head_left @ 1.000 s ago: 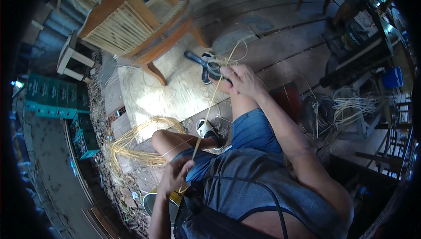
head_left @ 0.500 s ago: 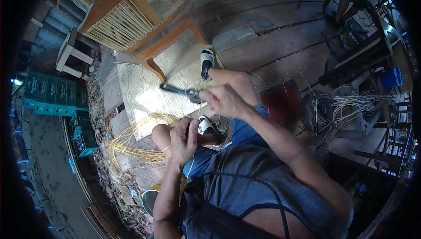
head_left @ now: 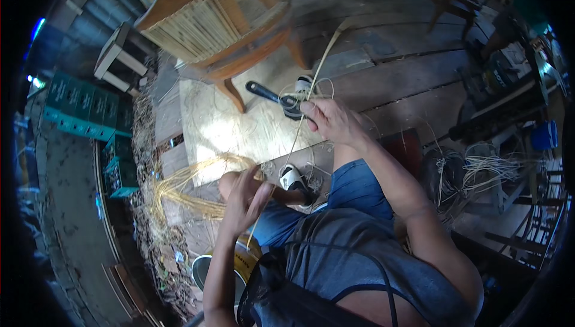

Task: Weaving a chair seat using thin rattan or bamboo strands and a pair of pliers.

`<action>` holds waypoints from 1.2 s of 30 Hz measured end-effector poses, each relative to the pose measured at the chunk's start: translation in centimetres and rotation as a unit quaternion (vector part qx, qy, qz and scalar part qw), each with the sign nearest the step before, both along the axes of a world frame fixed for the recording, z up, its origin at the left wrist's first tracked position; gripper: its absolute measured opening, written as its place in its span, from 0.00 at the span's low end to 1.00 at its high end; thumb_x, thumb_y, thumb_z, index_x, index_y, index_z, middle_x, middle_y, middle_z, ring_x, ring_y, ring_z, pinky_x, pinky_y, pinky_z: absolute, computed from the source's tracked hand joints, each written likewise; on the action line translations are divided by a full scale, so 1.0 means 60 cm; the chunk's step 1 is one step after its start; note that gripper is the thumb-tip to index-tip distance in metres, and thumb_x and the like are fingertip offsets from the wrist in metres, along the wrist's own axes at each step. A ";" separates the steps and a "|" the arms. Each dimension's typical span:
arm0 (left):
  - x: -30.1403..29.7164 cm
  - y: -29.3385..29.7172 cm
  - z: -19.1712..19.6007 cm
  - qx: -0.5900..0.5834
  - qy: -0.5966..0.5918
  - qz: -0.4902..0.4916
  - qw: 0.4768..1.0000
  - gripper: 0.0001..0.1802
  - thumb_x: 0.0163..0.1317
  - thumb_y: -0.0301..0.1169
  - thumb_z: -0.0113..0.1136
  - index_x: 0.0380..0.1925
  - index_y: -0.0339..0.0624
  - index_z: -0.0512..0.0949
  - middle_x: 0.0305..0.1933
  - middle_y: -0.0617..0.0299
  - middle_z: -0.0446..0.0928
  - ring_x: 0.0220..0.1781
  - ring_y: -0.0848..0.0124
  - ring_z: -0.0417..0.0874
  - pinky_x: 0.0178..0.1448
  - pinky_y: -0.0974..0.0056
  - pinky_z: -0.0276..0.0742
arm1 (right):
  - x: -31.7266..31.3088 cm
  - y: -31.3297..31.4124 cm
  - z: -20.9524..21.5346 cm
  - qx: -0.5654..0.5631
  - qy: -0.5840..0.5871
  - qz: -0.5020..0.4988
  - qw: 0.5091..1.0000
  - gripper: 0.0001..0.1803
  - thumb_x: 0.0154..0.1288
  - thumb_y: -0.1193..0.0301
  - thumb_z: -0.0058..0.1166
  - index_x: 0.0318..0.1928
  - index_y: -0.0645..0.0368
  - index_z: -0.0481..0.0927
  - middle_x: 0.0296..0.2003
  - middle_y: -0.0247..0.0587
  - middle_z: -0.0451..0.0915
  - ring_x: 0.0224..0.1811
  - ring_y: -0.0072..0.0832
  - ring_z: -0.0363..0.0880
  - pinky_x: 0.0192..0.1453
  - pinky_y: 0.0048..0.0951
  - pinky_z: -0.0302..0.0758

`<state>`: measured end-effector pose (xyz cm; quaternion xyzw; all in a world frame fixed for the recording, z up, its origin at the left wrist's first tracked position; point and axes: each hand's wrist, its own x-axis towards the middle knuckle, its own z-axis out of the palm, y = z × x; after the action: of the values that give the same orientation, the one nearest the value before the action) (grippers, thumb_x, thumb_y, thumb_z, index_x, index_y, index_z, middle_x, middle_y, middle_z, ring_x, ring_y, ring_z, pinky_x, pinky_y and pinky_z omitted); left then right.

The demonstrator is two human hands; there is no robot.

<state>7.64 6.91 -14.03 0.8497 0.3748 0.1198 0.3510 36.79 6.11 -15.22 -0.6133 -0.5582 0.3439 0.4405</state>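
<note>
My right hand (head_left: 332, 120) is closed in a pinch on a thin, pale cane strand (head_left: 325, 57). Its free end sticks up and away past the fingers, with a loose curl beside it. Below the pinch the strand runs down past the thumb of my left hand (head_left: 244, 201) toward my lap. That hand's fingers and thumb are apart; whether they touch the strand is hard to tell. A black-handled tool (head_left: 262, 91) lies beyond, its head partly hidden behind my right hand. Left of my knee spreads a bundle of golden cane strands (head_left: 191, 198).
A wooden chair (head_left: 239, 54) with a cane back stands ahead on a pale board (head_left: 203, 117). Green crates (head_left: 90, 108) are at the left. A yellow bucket (head_left: 242, 261) sits by my left thigh. Coiled strands (head_left: 491, 168) lie at the right.
My right hand has moved up and right, drawing the strand out longer. The left hand's fingers have loosened from a pinch. The whole view has shifted slightly.
</note>
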 end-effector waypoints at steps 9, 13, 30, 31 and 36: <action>0.125 0.004 -0.036 -0.323 -0.337 0.167 0.869 0.09 0.67 0.31 0.58 0.30 0.38 0.78 0.18 0.72 0.70 0.15 0.86 0.63 0.18 0.78 0.57 | -0.080 -0.026 0.000 0.052 -0.042 0.066 0.996 0.19 0.71 0.65 0.43 0.28 0.69 0.72 0.21 0.61 0.73 0.27 0.55 0.76 0.30 0.46 0.68; 0.119 0.003 -0.040 -0.272 -0.308 0.146 0.900 0.09 0.67 0.31 0.57 0.29 0.38 0.77 0.20 0.71 0.69 0.20 0.86 0.64 0.23 0.77 0.59 | -0.083 -0.034 -0.020 0.081 -0.059 0.072 0.992 0.18 0.70 0.67 0.45 0.26 0.68 0.72 0.19 0.59 0.73 0.24 0.53 0.75 0.28 0.44 0.68; -0.019 -0.087 0.011 -0.122 -0.215 0.174 0.953 0.10 0.67 0.28 0.53 0.28 0.33 0.75 0.17 0.62 0.69 0.21 0.78 0.67 0.27 0.69 0.65 | -0.058 0.045 0.001 0.006 0.019 0.098 0.995 0.25 0.72 0.58 0.45 0.22 0.64 0.75 0.13 0.35 0.71 0.15 0.23 0.69 0.23 0.28 0.67; -0.032 -0.100 0.017 -0.119 -0.217 0.177 0.953 0.10 0.67 0.28 0.53 0.28 0.33 0.75 0.17 0.62 0.69 0.21 0.78 0.67 0.27 0.69 0.65 | -0.058 0.053 -0.002 0.013 0.034 0.135 0.990 0.24 0.72 0.58 0.45 0.23 0.64 0.76 0.14 0.33 0.72 0.17 0.18 0.69 0.21 0.25 0.66; -0.143 -0.198 0.004 -0.160 -0.221 0.273 0.923 0.12 0.65 0.29 0.56 0.24 0.34 0.75 0.17 0.67 0.69 0.21 0.79 0.67 0.26 0.70 0.64 | -0.010 0.121 0.035 0.006 0.189 0.057 0.980 0.19 0.72 0.60 0.46 0.27 0.60 0.76 0.17 0.29 0.71 0.13 0.12 0.64 0.14 0.16 0.59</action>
<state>-0.93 -4.95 -13.80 0.5990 0.5193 0.3343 0.5097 36.20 13.35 -13.12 -0.5014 -0.5010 0.4747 0.5218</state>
